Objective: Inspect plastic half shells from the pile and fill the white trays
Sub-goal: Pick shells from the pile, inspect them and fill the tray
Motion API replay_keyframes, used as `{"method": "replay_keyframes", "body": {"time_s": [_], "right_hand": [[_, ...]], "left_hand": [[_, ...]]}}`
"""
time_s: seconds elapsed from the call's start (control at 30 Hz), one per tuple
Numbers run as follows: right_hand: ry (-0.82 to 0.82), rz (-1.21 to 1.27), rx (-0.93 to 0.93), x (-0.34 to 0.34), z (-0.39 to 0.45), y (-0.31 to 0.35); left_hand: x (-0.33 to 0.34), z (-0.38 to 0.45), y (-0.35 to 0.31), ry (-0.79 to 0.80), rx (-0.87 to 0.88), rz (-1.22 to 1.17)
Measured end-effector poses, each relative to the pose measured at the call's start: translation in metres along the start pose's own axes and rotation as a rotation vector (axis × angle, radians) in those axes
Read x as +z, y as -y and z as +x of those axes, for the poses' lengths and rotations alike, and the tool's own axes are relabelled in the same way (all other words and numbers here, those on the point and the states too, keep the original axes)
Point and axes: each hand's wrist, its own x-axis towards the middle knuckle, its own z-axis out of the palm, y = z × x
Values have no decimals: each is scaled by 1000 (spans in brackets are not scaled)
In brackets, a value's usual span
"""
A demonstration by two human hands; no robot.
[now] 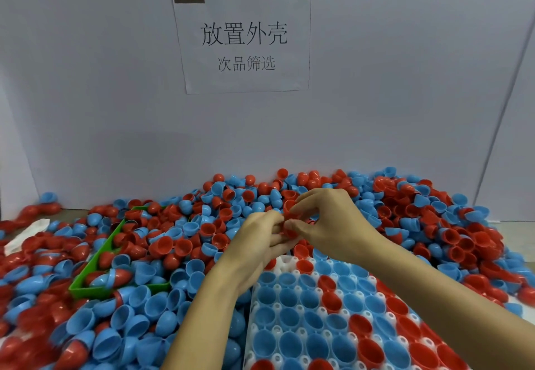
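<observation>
Head: both grips [285,226] around red shell [290,207]

Paper sheet [241,40] on grey wall [86,80] | large line: 放置外壳 | smaller line beneath: 次品筛选 | dark patch in sheet's top-left corner, nothing legible | no other readable markings.

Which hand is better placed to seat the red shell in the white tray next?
Probably the right hand: it pinches the red plastic half shell, and its forearm already lies over the white plastic tray.
</observation>
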Motion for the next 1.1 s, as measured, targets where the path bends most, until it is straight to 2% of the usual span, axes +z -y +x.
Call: {"method": "replay_keyframes", "body": {"time_s": [0.13,0.27,0.37,0.47,0.53,0.7,0.8,0.93,1.1], "right_hand": [[129,-50,1,4,5,1],[124,-122,38,9,11,-3],[104,-189,93,16,15,-11],[247,-266,141,25,16,-19],[350,-319,146,34,16,-22],[481,-450,153,54,20,-25],[503,-510,122,60,22,-20],[512,-549,5,62,22,-16],[539,-470,92,60,22,-26]], "left_hand": [[-2,-2,-1,-4,-50,-101],[-7,-2,-1,-31,-111,-87],[-13,0,-1,-207,-93,117],[-27,2,-2,-408,22,317],[-34,1,-3,-460,61,379],[-39,0,-3,-454,93,426],[-41,-1,-2,-445,97,479],[-43,0,0,-431,122,604],[-49,3,11,-379,129,910]]}}
